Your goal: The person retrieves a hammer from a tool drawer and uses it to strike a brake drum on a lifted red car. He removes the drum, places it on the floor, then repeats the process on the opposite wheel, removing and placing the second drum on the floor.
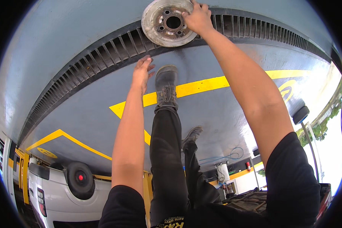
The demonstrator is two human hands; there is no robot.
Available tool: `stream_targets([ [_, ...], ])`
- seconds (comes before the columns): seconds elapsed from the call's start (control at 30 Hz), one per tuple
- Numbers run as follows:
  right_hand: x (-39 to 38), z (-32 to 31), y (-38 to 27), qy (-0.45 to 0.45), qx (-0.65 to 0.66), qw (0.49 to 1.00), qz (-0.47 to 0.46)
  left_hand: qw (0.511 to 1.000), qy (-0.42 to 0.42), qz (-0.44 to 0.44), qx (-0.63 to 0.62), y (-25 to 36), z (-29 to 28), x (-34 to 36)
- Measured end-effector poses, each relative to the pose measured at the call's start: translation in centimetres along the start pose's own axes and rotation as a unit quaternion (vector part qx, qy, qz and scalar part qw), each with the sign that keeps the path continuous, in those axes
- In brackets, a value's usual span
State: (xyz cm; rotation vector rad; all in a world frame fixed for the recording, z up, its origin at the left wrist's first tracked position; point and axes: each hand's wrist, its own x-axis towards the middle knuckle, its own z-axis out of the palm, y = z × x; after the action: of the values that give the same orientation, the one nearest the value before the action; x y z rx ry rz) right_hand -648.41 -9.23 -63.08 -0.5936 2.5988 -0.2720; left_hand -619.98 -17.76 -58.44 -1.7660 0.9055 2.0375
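Note:
A worn, greyish brake disc [151, 23] with a rusty hub and a round centre hole shows at the top of the head view, over a floor grate. My right hand [198, 18] grips its right side, with the thumb on the hub face and the fingers at the rim. Whether the disc touches the grate or hangs above it, I cannot tell. My left hand [142, 72] is apart from the disc, below and left of it, with nothing in it. Its fingers are loosely bent and spread.
A long slotted drain grate [91, 62] curves across the grey floor, with yellow painted lines [201, 86] nearer me. My black work boot [166, 81] stands below the disc. A white vehicle [64, 190] with a mounted spare wheel is at lower left. A blue hose [231, 153] lies lower right.

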Motion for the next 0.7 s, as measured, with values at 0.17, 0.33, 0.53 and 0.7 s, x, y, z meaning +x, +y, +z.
stream_targets([
  [0.17, -19.7, -6.2, 1.3, -0.283, 0.079, 0.947, 0.131, 0.959, 0.079, -0.145, 0.230, -7.8, -13.6, -13.9],
  [0.33, -40.3, -19.5, 4.8, -0.453, 0.138, 0.851, 0.227, 0.877, 0.098, -0.292, 0.369, -12.9, -24.9, -31.2],
  [0.53, -59.6, -34.4, 10.7, -0.231, 0.315, 0.861, 0.325, 0.894, 0.030, -0.190, 0.405, -10.8, -27.0, -35.1],
  [0.7, -78.1, -38.9, 11.5, 0.098, 0.475, 0.804, 0.344, 0.894, -0.096, 0.030, 0.437, -3.7, -11.7, -33.3],
])
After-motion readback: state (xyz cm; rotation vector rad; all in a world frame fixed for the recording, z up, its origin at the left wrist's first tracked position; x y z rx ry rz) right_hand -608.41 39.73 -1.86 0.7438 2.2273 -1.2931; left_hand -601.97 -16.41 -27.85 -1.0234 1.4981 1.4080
